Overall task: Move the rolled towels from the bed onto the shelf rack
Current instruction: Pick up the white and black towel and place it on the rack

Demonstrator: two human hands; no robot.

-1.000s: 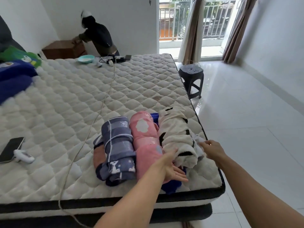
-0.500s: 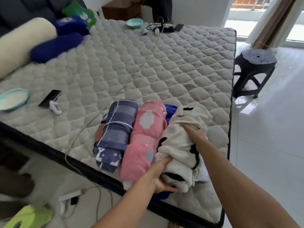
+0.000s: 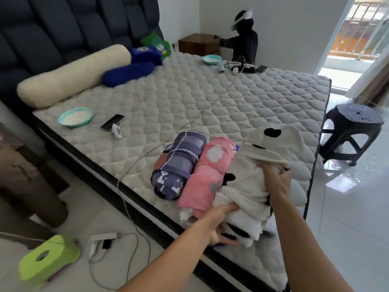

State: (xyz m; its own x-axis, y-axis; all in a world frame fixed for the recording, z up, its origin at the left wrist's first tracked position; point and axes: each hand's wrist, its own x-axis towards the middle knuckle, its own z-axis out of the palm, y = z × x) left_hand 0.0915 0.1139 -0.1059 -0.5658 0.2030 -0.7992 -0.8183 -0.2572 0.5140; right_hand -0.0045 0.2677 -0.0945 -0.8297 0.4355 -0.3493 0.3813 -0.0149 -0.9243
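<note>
Three rolled towels lie side by side near the foot corner of the quilted white bed (image 3: 189, 98): a grey-blue plaid one (image 3: 179, 163), a pink one with white clouds (image 3: 208, 175) and a white one with black patches (image 3: 252, 182). My left hand (image 3: 219, 224) grips the near end of the white towel from below. My right hand (image 3: 275, 180) is closed on its top, bunching the cloth. A bit of blue cloth shows under the towels. No shelf rack is in view.
A cable (image 3: 168, 140) runs across the mattress past the towels down to a power strip (image 3: 103, 239) on the floor. A phone (image 3: 112, 122) and teal bowl (image 3: 75, 116) lie on the bed. Black stool (image 3: 351, 131) at right, green stool (image 3: 48, 264) at lower left. Another person (image 3: 244, 39) is beyond the bed.
My view has swung left and pulled back. Both hands went from touching the white towel's near end to gripping it, the right hand moving up onto its top.
</note>
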